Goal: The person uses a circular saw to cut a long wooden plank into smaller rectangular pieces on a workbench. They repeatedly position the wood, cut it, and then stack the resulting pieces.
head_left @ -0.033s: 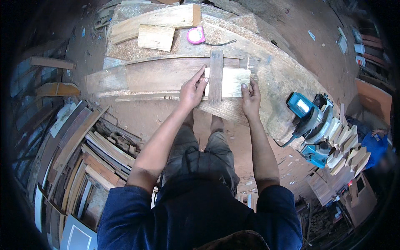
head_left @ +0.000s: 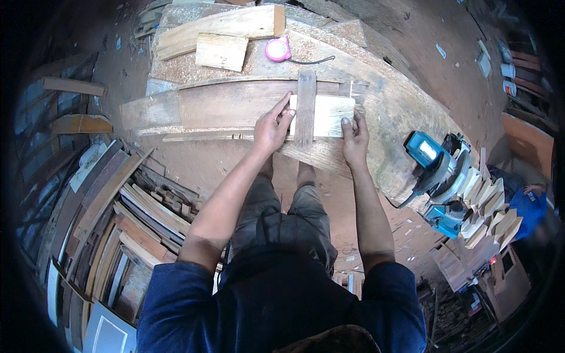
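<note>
A short pale wooden board [head_left: 333,116] lies flat on a jig of brown planks [head_left: 226,106] on the bench. A dark wooden crosspiece [head_left: 305,109] passes over the pale board near its left end. My left hand [head_left: 270,128] grips that left end, with the thumb and index finger at its edge. At the opposite end my right hand [head_left: 355,140] holds the board, its thumb on top and its fingers along the right edge. The undersides of both hands are hidden.
A pink tape measure [head_left: 277,50], a thick plank [head_left: 220,31] and a square offcut [head_left: 221,52] lie on the far bench top [head_left: 376,88]. At right stands a teal circular saw [head_left: 438,159] beside stacked wood pieces [head_left: 491,206]. Timber [head_left: 126,220] is piled left; a person in blue [head_left: 528,209] is far right.
</note>
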`<act>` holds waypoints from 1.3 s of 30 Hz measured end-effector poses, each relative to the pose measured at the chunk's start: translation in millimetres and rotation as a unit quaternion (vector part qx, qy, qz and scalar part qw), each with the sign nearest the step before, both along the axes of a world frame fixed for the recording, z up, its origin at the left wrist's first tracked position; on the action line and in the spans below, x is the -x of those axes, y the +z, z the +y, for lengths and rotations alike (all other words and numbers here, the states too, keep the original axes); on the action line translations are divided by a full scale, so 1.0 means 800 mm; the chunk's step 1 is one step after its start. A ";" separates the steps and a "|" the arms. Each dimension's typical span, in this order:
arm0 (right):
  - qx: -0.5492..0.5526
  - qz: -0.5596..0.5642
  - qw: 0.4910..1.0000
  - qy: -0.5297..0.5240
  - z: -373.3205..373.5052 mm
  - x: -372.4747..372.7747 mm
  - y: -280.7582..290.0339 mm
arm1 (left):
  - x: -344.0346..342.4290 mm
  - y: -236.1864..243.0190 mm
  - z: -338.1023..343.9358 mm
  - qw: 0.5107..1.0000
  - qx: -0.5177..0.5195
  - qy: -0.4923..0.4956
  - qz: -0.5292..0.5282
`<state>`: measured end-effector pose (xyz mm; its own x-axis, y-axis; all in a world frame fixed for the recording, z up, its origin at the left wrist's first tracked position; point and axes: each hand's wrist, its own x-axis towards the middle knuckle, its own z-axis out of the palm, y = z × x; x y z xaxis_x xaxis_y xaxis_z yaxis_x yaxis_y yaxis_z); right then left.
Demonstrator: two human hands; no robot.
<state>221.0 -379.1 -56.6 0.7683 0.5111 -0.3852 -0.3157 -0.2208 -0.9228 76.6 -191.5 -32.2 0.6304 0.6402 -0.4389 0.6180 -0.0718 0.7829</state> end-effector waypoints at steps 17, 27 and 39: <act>-0.020 0.073 0.997 0.004 -0.012 -0.004 -0.015 | 0.005 -0.008 -0.002 0.999 -0.041 -0.035 -0.009; -0.035 0.075 0.997 -0.010 -0.011 -0.006 -0.017 | 0.005 -0.008 -0.002 0.999 -0.025 -0.025 -0.020; -0.030 0.152 0.987 -0.039 -0.010 -0.009 -0.006 | 0.001 0.003 0.000 0.999 0.016 -0.028 0.004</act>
<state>228.2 -387.2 -61.2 0.6593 0.4841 -0.5752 -0.5945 -0.1326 -0.7931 76.0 -191.5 -30.0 0.6613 0.5893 -0.4641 0.6201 -0.0813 0.7803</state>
